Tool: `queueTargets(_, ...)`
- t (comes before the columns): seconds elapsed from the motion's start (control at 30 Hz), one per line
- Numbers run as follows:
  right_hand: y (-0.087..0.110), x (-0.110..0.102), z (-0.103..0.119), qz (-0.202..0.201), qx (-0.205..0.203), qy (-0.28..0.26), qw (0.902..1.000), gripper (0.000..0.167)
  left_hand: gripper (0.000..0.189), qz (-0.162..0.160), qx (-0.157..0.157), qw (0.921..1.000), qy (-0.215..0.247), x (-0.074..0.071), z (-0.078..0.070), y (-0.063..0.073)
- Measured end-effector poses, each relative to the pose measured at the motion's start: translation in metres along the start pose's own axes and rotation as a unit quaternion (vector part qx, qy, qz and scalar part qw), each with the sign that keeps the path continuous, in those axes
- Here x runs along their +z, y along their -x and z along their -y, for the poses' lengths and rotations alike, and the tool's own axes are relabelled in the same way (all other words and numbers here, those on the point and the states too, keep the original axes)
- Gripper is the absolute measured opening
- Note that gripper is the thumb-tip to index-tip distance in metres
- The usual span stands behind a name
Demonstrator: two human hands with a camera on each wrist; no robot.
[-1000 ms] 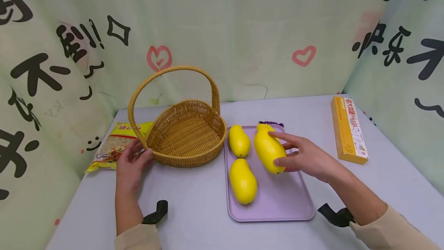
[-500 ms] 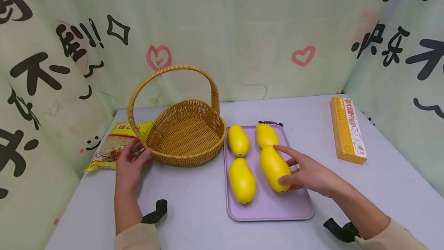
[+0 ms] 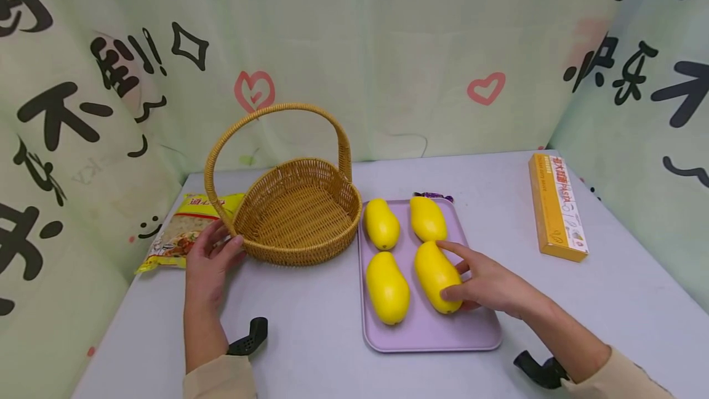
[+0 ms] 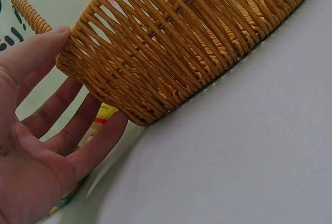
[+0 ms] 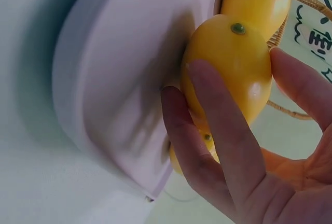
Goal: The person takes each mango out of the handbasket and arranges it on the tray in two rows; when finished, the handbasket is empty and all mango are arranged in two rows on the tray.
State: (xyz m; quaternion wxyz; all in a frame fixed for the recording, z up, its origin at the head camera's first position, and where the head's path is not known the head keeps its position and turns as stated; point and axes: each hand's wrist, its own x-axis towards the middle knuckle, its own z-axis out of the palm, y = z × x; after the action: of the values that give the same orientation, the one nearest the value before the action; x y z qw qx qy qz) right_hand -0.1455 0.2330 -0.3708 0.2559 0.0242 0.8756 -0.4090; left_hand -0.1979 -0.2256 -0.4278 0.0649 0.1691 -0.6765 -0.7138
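In the head view, my right hand (image 3: 490,282) grips a smooth yellow papaya (image 3: 436,273), thumb on its near side and fingers round the far side. The papaya is at the right front part of a lilac tray (image 3: 443,336). Three more papayas share the tray: one at the back left (image 3: 381,225), one at the back right (image 3: 428,218) and one at the front left (image 3: 387,288). With thumb and fingers, my left hand (image 3: 213,263) holds the left edge of a woven basket (image 4: 171,53) near its handle base. Nothing lies inside the basket.
Behind the left hand lies a yellow food packet (image 3: 185,229). A yellow pasta box (image 3: 556,207) sits at the right. A small purple wrapped item (image 3: 434,196) shows past the tray's far edge. Printed curtains (image 3: 376,66) enclose the table (image 3: 310,331).
My right hand has brought its papaya down and toward me, to the tray's front right, uncovering the papaya behind it. My left hand stays on the basket.
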Motion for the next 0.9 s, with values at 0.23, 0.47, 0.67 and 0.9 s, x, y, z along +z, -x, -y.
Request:
queueTargets(0.23,0.0009,-0.0005,0.0015,-0.005,0.002,0.033,0.9994,0.095,0.066,-0.002,-0.002,1.0,-0.001,-0.0003,0.0,0.0)
queueTargets(0.47,0.0016,-0.0021,-0.0004,0.002,-0.003,0.021,0.9998,0.092,0.065,-0.002,-0.003,1.0,0.0,-0.0012,-0.0004,-0.0006)
queueTargets(0.67,0.0032,-0.0013,-0.0018,0.012,-0.007,0.012,0.9998,0.092,0.065,-0.003,-0.002,1.0,0.0,-0.0013,-0.0003,0.0002)
queueTargets(0.9,0.0041,-0.0004,-0.0013,0.011,-0.001,0.019,0.9998,0.094,0.064,-0.005,0.0,1.0,0.006,0.0002,-0.0014,0.0012)
